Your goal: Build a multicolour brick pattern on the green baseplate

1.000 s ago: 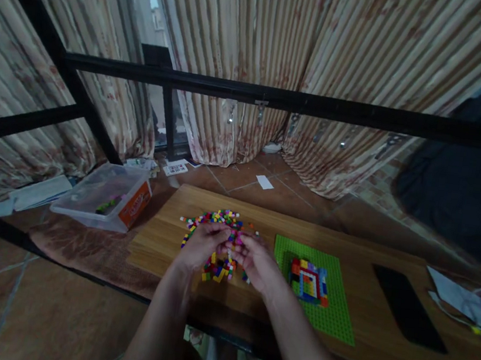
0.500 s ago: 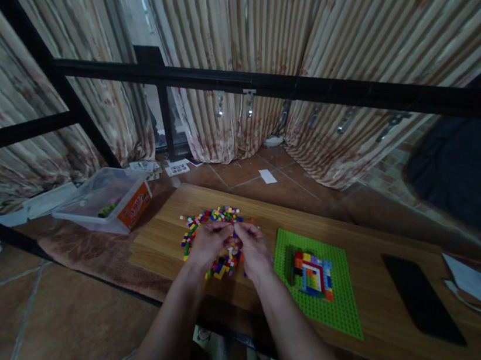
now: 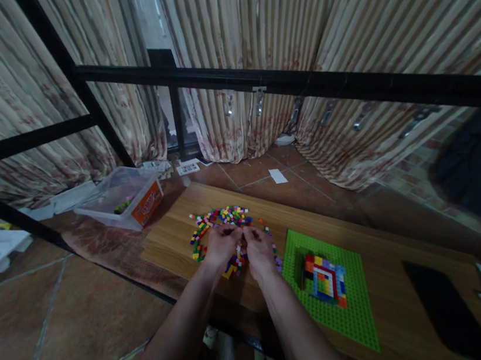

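A long wooden worktop (image 3: 384, 334) runs from the left of the view to the right edge, standing on a floor of brown tiles (image 3: 11, 303). Striped curtains (image 3: 287, 27) hang behind it, and a black metal frame (image 3: 306, 82) crosses in front of them.

A dark flat mat (image 3: 444, 313) lies toward the worktop's right end. A green baseplate (image 3: 332, 292) sits near the middle, reaching almost to the near edge, and it carries a small square build of coloured bricks (image 3: 325, 278) in its left half.

On the floor just off the worktop's left end stands a clear plastic box (image 3: 122, 206) with an orange label on its side and a few small pieces inside.

A pile of loose coloured bricks (image 3: 222, 219) is spread over the left part of the worktop, just left of the baseplate and closer to the far edge than the near one.

The left hand (image 3: 220, 247) and the right hand (image 3: 259, 254) are side by side over the near part of that pile, backs up, fingertips meeting at the middle. Both have the fingers curled in as a pinching grip; the spot where they meet is too small and dim to show whether a brick is held between them. The right hand is just beside the baseplate's left edge, not touching it.
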